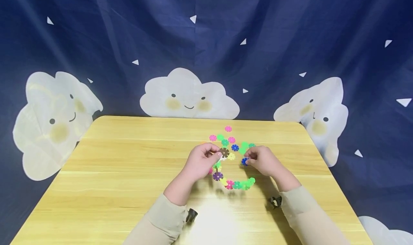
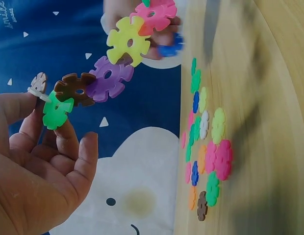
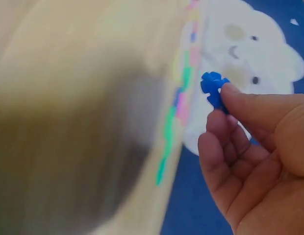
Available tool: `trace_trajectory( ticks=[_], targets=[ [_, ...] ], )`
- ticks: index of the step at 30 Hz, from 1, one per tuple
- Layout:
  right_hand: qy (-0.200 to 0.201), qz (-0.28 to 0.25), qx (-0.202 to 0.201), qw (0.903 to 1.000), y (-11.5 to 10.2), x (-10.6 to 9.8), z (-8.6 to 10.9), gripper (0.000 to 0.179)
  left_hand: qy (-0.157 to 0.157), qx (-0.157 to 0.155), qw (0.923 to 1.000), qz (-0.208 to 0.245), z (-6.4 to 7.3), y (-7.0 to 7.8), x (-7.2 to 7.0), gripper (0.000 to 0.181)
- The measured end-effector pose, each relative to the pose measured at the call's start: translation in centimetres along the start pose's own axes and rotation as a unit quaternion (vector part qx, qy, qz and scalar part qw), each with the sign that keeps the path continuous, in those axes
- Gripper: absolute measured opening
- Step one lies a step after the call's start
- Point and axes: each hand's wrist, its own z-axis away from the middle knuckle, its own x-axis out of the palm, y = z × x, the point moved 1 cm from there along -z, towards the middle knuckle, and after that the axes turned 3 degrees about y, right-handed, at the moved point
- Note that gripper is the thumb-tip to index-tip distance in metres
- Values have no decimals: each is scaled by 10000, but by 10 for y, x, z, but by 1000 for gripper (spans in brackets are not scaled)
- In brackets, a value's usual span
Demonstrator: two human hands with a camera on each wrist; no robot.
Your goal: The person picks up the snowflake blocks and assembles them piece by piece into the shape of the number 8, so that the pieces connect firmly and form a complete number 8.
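My left hand pinches one end of a chain of slotted plastic flower discs between thumb and fingers. A brown flower disc shows at its fingertips in the head view. From there the chain curves down and right through a purple disc, a pink disc and green discs. The left wrist view shows a green disc and a yellow disc along it. To the right, my right hand pinches a blue flower disc between thumb and forefinger, apart from the chain's held end.
Loose flower discs lie on the wooden table beyond the hands, among them a pink disc, a blue disc and green discs. A dark blue curtain with clouds hangs behind the table's far edge.
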Motion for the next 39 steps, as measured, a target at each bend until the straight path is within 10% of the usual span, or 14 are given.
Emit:
trace_trajectory(
  ticks=[19,30,39],
  targets=[
    [745,-1684,-936,9784,-60,-23,19,8,-140,-72,9996,-240,0,-5,7,7],
    [1270,-1412,-1885,9635,-72,-15,24,18,-80,-22,9997,-243,-1,-6,8,12],
    [1803,-1328,-2818,9330,-76,-11,26,25,-28,28,9998,-188,1,-3,8,11]
  ],
)
